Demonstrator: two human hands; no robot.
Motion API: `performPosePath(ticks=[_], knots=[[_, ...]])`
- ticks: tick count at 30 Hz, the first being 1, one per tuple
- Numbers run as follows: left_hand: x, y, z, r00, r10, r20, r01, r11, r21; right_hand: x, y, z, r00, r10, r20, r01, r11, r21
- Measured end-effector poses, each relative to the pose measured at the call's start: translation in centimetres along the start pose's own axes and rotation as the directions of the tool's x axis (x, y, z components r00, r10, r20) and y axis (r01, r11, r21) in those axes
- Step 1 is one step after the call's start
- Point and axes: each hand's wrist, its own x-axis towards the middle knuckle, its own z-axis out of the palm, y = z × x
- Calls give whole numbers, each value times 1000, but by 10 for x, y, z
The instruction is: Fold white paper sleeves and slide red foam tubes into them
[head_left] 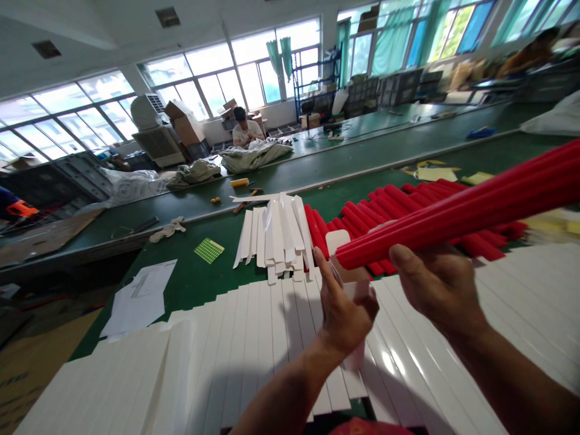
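Observation:
My right hand (441, 287) is wrapped round a long red ribbed rod (457, 211), which slants up and out past the right edge. My left hand (347, 311) grips a narrow white carton (356, 356) by its open upper end, with a flap (338, 240) standing up. The rod's near end is at the carton's mouth; whether it has entered, I cannot tell. Beneath both hands lies a long row of flat white cartons (254, 326). Just beyond them is a heap of similar red rods (385, 202), partly hidden by the held one.
White card strips (278, 232) are piled left of the red heap. Printed sheets (140, 299), a green grid card (209, 250) and a glove (167, 230) lie further left. Across the green tables (312, 166), a person (246, 130) sits behind grey cloth bundles (256, 156).

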Motion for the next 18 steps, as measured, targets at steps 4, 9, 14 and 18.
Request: performPosePath(ticks=[4,9,14,18], knots=[[6,-1,4,995,94,44,-94,996,-11,19,-19,-6,974,-124,191,168,957,-237],[13,-12,9,994,112,7,-112,992,58,35,-32,-12,897,-121,426,261,922,-288],[11,-20,8,966,257,21,-258,965,51,34,-18,-9,844,21,536,151,950,-275],[7,-21,6,960,279,16,-279,953,116,29,-6,-5,876,-13,483,151,957,-247]])
